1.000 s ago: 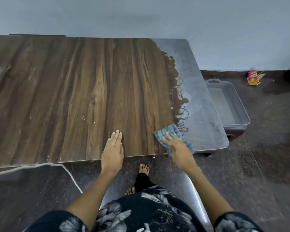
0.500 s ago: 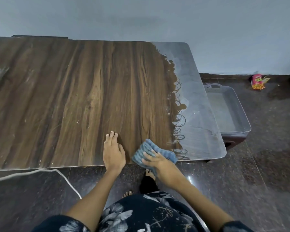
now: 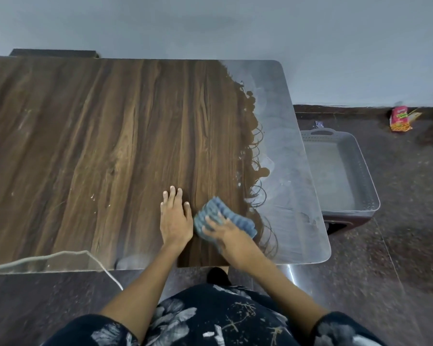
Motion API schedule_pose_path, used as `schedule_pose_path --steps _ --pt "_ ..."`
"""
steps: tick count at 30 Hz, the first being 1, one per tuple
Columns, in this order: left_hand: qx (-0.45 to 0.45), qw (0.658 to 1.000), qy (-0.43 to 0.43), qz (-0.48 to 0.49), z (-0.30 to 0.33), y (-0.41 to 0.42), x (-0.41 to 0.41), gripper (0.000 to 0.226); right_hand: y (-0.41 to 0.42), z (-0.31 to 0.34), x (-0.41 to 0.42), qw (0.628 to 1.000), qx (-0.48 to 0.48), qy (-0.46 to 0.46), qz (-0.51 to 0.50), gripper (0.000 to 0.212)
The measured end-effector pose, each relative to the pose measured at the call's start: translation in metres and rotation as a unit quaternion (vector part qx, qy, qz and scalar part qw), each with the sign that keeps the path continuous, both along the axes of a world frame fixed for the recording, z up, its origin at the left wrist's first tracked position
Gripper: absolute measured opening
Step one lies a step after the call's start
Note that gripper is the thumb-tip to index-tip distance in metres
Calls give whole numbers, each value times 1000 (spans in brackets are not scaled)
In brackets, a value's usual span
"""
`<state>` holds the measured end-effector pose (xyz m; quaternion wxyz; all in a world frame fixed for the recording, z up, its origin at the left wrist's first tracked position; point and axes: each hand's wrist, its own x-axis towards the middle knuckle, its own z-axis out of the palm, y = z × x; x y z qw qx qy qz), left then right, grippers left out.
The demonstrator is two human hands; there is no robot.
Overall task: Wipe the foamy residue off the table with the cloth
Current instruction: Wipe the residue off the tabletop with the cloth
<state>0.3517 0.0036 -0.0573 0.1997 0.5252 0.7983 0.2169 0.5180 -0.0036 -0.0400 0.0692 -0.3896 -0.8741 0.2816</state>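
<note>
Right hand (image 3: 231, 237) has its fingers spread flat, pressing down on a bunched-up blue ribbed cloth (image 3: 220, 217) near the front edge of the brown wood-grain tabletop (image 3: 98, 151). Left hand (image 3: 175, 218) lies flat just beside it. The pale foamy residue (image 3: 285, 176) covers the right end, starting just right of the cloth.

left grip (image 3: 175, 222) flat, right grip (image 3: 231, 237) pressing

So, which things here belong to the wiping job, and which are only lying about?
Belong to the job:
- blue cloth, under the right hand
- foamy residue along the table's right side
- table, with the left hand flat on it

Only lying about:
- grey tray
- snack packet
- white cord
</note>
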Motion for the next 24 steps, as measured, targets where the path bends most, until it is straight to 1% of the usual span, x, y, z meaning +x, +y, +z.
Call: schedule_pose_path --steps 2,3,7,10,15,18,21,24 --pt "1 1000 5 1 1 13 6 46 -8 0 23 999 -23 -7 25 47" --pt "3 1000 10 1 1 20 10 47 -5 0 35 999 -34 -10 19 47" --pt "-5 999 34 -3 1 41 25 47 27 1 56 999 -24 -14 -45 52" --pt "-19 998 58 -26 2 54 33 50 71 0 52 996 -23 -22 -85 54" --pt "-57 989 97 -97 6 94 38 61 152 -4 30 989 -23 -23 -143 51" --pt "-65 983 119 -124 7 136 33 65 211 -6 17 988 -2 -43 -148 54" --pt "-67 979 129 -140 6 178 27 67 265 -2 5 984 -17 -42 -173 54" --pt "-65 979 127 -148 5 221 19 67 310 2 -5 980 -26 -59 -186 57"
